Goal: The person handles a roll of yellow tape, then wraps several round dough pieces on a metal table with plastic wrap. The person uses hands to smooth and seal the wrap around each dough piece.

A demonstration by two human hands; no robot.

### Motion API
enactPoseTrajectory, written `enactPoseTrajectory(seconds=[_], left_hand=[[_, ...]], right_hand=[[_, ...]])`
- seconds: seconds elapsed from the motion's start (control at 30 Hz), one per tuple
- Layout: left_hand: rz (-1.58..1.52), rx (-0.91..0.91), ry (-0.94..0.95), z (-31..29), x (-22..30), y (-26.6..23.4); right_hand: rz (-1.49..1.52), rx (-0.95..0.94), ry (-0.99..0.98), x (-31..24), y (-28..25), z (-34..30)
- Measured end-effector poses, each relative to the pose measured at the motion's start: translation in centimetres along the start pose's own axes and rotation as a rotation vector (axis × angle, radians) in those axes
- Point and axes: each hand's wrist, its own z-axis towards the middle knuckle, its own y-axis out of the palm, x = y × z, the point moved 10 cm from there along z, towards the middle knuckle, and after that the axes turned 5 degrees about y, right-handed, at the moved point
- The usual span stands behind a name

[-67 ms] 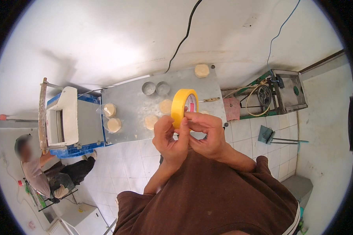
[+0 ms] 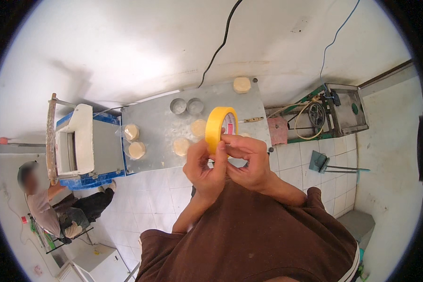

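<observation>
A roll of yellow adhesive tape (image 2: 214, 126) stands upright in front of my body, above the metal table (image 2: 150, 117). My left hand (image 2: 203, 167) pinches the lower part of the roll with thumb and fingertips. From the other side my right hand (image 2: 247, 162) also grips the roll's lower edge, its fingers curled and close to the left thumb. Beyond the hands lie pale round dough-like discs (image 2: 181, 146), one partly covered by the roll. Whether a strip of tape is lifted between the fingertips is too small to tell.
Two metal rings (image 2: 186, 106) and a knife (image 2: 251, 120) lie on the table. More pale discs (image 2: 137, 150) sit at its left end, one (image 2: 242, 85) at the far right. A white-and-blue machine (image 2: 91, 145) adjoins it; a person (image 2: 61, 207) sits beyond. A dustpan (image 2: 318, 161) is on the floor.
</observation>
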Motion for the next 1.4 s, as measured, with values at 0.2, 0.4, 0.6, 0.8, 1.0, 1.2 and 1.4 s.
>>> enactPoseTrajectory(seconds=[0.2, 0.4, 0.6, 0.8, 1.0, 1.2, 1.4], left_hand=[[-0.106, 0.004, 0.090, 1.0, -0.3, 0.9], [-0.022, -0.050, 0.002, 0.7, -1.3, 0.7], [0.042, -0.033, -0.026, 0.1, -1.5, -0.1], [-0.052, 0.060, 0.063, 0.1, -0.8, 0.0], [-0.088, 0.061, 0.049, -0.2, -0.7, -0.2], [-0.073, -0.024, 0.130, 0.1, -0.2, 0.4], [-0.038, 0.011, 0.037, -0.3, -1.2, 0.1]], right_hand=[[0.071, -0.038, 0.003, 0.1, 0.0, 1.3], [0.095, -0.027, 0.031, 0.2, 0.2, 1.7], [0.092, -0.024, -0.015, 0.4, 0.2, 1.0], [0.087, -0.032, -0.029, 0.4, 0.2, 0.6], [0.104, -0.052, 0.036, 0.6, 0.0, 0.3], [0.164, -0.053, 0.070, 0.0, 0.2, 0.9], [0.183, -0.037, 0.045, -0.4, 0.6, 1.4]])
